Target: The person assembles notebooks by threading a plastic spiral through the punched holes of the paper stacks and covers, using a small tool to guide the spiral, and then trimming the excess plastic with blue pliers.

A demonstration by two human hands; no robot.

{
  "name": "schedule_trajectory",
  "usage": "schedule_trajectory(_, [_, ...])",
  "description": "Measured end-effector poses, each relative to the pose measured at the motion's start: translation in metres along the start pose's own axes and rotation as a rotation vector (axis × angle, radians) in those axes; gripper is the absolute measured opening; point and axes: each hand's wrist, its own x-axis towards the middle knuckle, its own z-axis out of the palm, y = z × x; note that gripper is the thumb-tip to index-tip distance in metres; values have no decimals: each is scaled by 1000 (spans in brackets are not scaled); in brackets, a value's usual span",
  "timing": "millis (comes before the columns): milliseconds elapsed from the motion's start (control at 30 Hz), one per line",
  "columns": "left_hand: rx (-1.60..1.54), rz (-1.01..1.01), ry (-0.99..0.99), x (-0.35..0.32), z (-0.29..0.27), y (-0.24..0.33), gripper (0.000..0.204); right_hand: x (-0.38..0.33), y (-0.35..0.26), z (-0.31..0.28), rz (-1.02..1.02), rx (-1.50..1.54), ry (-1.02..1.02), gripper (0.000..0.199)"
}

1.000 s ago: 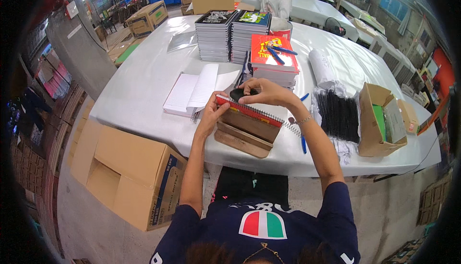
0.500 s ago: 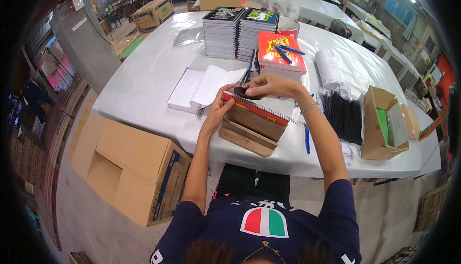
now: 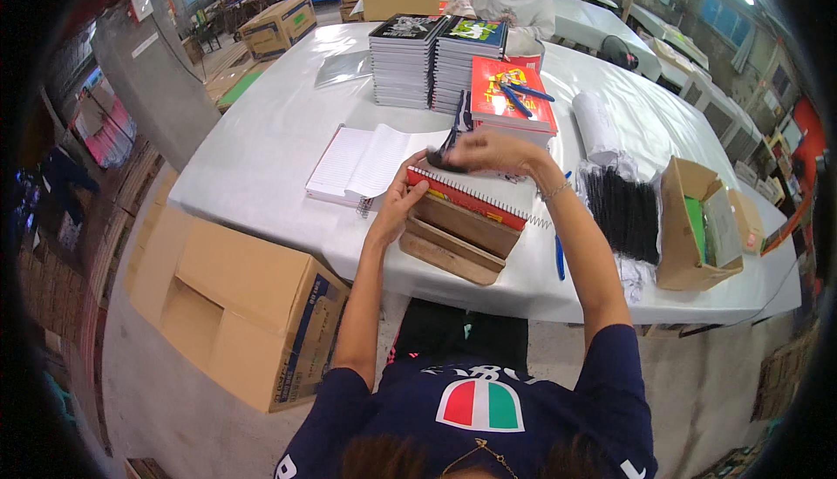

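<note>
White table (image 3: 253, 174) before you carries the wooden stand (image 3: 453, 258), where the red notebook (image 3: 466, 199) rests spine-up. Your left hand (image 3: 403, 197) grips the notebook's left end; steady it so nothing tilts. Light, even pressure from your right hand (image 3: 495, 153), its grip too blurred to tell, should spare the thin wire coil (image 3: 499, 197) beside the small dark piece (image 3: 443, 161).

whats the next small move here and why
Perhaps turn the coil a little along the notebook: its end juts past the right corner, the left hand grips the left end, and the blurred right hand is at a dark thing there.
</note>
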Motion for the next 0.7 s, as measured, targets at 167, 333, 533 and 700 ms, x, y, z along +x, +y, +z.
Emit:
schedule_trajectory(167, [-49,18,-43,7,0,-2,57,5,22,8,-52,367,29,32])
schedule_trajectory(333, [1,55,-12,4,-2,-11,56,-7,12,20,-80,511,146,35])
schedule_trajectory(533, [47,20,-30,5,3,-3,55,-4,52,8,22,-256,120,41])
schedule_trajectory(700, [210,125,8,3,-3,-7,57,-47,92,26,-375,-386,702,42])
